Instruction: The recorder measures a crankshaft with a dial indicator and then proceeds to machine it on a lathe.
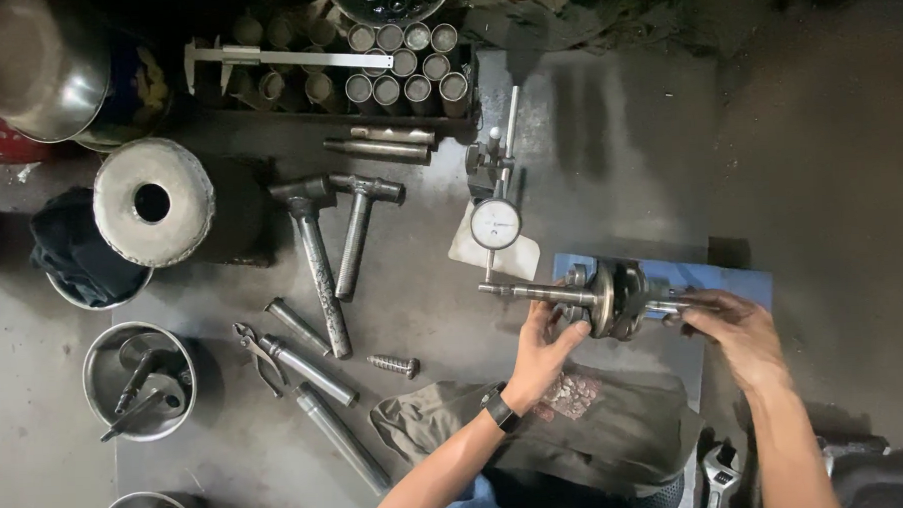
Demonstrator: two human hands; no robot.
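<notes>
**Crankshaft lying sideways between both hands**

I am looking at a crankshaft (613, 296) that is resting on a blue stand (732, 277) at the right of the grey metal bench (608, 148). Its long axis is running left to right across the view, the thinner shaft end pointing left toward the hammers. My left hand (543, 349) is cupping the lower side of the round webs, fingers curled and pressing against the metal. My right hand (736, 329) is pinching the right shaft end between fingers and thumb.

Just above the left shaft end, a dial gauge (495, 222) is standing on its post, its round white face looking upward at me and its stem hanging close to the shaft. Below the hands, an olive cloth (447, 424) is lying crumpled. Further left, two hammers (331, 238) are lying side by side, heads away from me, with steel rods (316, 374), pliers (258, 356) and a short threaded bolt (392, 364) near them. A caliper (285, 59) is resting across a tray of tubes (405, 60) at the far edge. A wrench (719, 472) is showing by my right forearm.
</notes>
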